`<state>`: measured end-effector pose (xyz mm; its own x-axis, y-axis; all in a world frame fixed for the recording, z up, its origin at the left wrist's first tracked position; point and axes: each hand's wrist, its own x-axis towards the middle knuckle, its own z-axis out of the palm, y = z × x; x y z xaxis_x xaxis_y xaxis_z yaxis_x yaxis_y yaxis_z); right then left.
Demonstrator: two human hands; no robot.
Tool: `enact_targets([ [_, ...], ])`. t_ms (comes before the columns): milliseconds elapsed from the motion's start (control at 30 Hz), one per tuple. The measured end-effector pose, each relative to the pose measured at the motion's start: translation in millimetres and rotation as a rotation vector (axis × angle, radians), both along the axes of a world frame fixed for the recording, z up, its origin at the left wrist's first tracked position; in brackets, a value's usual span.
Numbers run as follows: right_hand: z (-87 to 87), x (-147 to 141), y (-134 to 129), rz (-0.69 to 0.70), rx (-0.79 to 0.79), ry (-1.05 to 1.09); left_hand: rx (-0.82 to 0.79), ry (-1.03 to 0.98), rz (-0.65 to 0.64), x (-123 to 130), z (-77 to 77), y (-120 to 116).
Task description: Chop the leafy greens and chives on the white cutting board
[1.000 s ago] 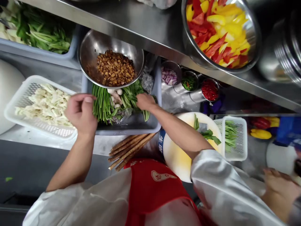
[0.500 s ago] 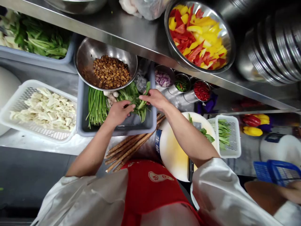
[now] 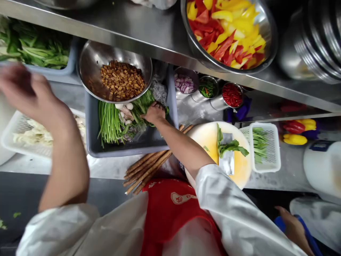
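Note:
My right hand (image 3: pixel 155 113) is down in the grey-blue tub (image 3: pixel 128 153), its fingers curled into the leafy greens (image 3: pixel 142 101); the fingertips are partly hidden. Raised at the far left, my left hand (image 3: pixel 29 94) is smeared by motion, above the white basket of cauliflower (image 3: pixel 33 133). In the tub beside the greens lie a bundle of thin green stalks (image 3: pixel 109 121) and some white bulbs (image 3: pixel 129 106). A steel bowl of browned diced pieces (image 3: pixel 122 80) rests over the tub's back edge.
A round cutting board (image 3: pixel 191 137) at right carries a cleaver (image 3: pixel 227 163) with a leafy sprig (image 3: pixel 231 146). Brown roots (image 3: pixel 149 167) lie in front. A steel shelf (image 3: pixel 160 55) overhangs, holding a bowl of cut peppers (image 3: pixel 226 32). Another person's arm (image 3: pixel 294 227) shows at lower right.
My left hand has left the greens and swung up to the far left. My right hand has moved slightly left and down into the greens. The leafy piece between both hands is gone from view.

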<state>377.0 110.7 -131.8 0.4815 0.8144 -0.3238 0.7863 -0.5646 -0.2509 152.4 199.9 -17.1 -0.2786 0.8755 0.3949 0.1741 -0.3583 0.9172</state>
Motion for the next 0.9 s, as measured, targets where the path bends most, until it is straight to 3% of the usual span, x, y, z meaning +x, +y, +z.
enact_targets([
  [33,-4.7,-3,5,-0.002,-0.009,-0.028,0.168,-0.07,0.033,15,-10.5,-31],
  [67,-8.6,-4,9,0.001,-0.012,-0.038,0.103,-0.038,-0.123,29,-22.9,-60],
  [133,-12.9,-1,14,0.017,-0.016,-0.003,-0.212,0.082,-0.467,52,-50.5,-107],
  [167,-13.0,3,15,0.026,-0.022,0.03,-0.371,0.093,-0.555,61,-64.4,-122],
  [233,-9.6,12,15,0.031,-0.044,0.085,-0.597,0.045,-0.633,71,-89.3,-134],
  [333,1.8,28,13,0.087,-0.043,0.226,-0.755,-0.168,-0.578,70,-110.2,-129],
  [400,10.5,39,8,0.125,-0.016,0.444,-0.856,-0.349,-0.5,65,-110.5,-122],
  [467,18.8,46,-1,0.079,0.027,0.67,-0.994,-0.494,-0.484,63,-102.7,-119],
  [567,30.6,48,-23,-0.082,0.058,0.884,-1.248,-0.613,-0.663,74,-88.5,-119],
  [633,38.4,44,-40,-0.116,0.08,0.98,-1.348,-0.678,-0.817,92,-84.0,-121],
  [700,46.1,41,-53,-0.089,0.153,0.959,-1.337,-0.754,-0.897,110,-84.4,-122],
  [767,53.6,41,-61,-0.012,0.226,0.785,-1.276,-0.82,-0.923,124,-87.0,-124],
  [900,66.1,53,-67,0.154,0.246,0.441,-1.279,-0.826,-0.909,122,-88.2,-126],
])
